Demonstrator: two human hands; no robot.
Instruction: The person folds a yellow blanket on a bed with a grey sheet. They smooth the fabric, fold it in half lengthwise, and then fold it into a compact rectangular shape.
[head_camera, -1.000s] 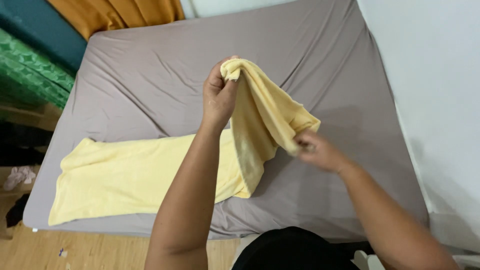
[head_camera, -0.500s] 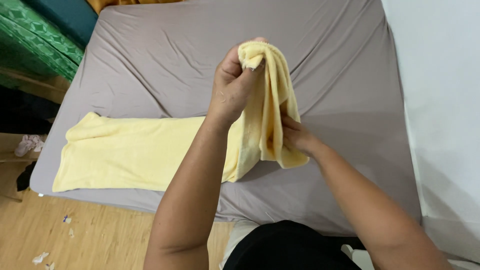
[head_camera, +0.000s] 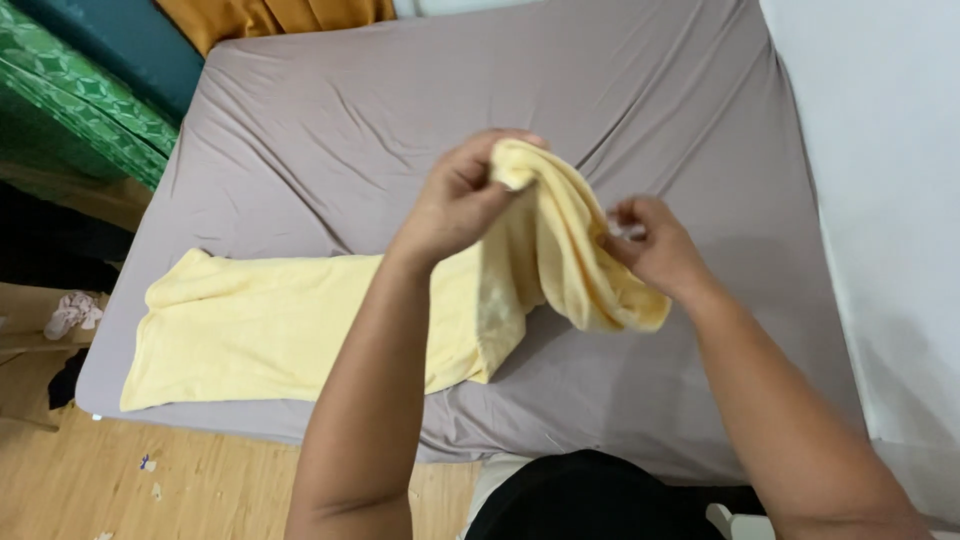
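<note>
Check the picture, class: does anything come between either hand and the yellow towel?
Nothing visible does. The left hand grips the yellow towel at its raised end, and the right hand touches the hanging fold directly.

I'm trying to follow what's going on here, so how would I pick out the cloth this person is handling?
Start at the bed with the grey-brown sheet that fills the view. A long pale yellow towel lies across its near left part, one end lifted and bunched between the left hand and right hand. It is the only yellow fabric on the sheet; the mustard cloth lies beyond the bed's far edge.
</note>
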